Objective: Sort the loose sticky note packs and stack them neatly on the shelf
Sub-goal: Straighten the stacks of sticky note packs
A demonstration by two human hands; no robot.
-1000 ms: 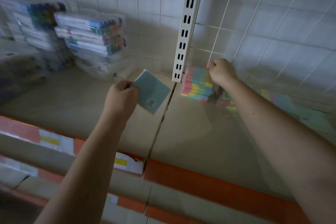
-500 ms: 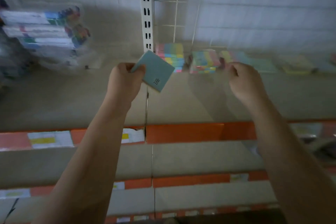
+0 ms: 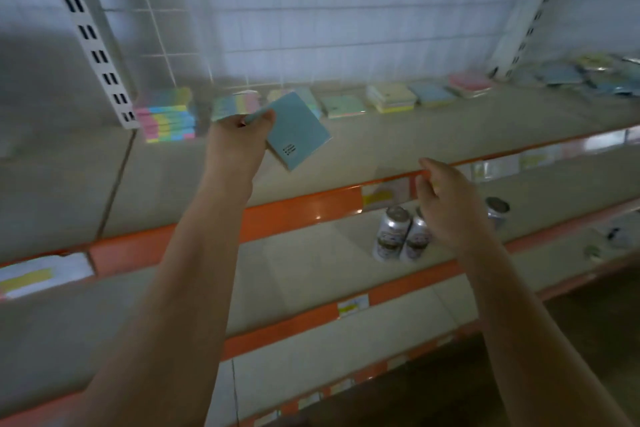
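My left hand [image 3: 239,146] grips a light-blue sticky note pack [image 3: 298,130] by one corner, holding it tilted above the top shelf [image 3: 398,142]. A neat stack of multicoloured packs [image 3: 166,118] stands by the slotted upright, with a second multicoloured pack [image 3: 235,104] just behind my left hand. Further right along the back lie a green pack [image 3: 343,106], a yellow stack [image 3: 391,97], a blue pack [image 3: 433,92] and a pink pack [image 3: 469,83]. My right hand [image 3: 446,204] hovers in front of the shelf's orange edge, fingers loosely curled, holding nothing.
A white slotted upright [image 3: 93,42] rises at the left and another [image 3: 530,17] at the right, with wire grid between. More loose blue packs [image 3: 588,76] lie at the far right. Silver cans [image 3: 401,232] stand on the shelf below. Orange price strips [image 3: 301,211] edge each shelf.
The view has swung to the right along the shelf. My right hand let go of the multicoloured packs and drew back and down. My left hand still holds the blue pack.
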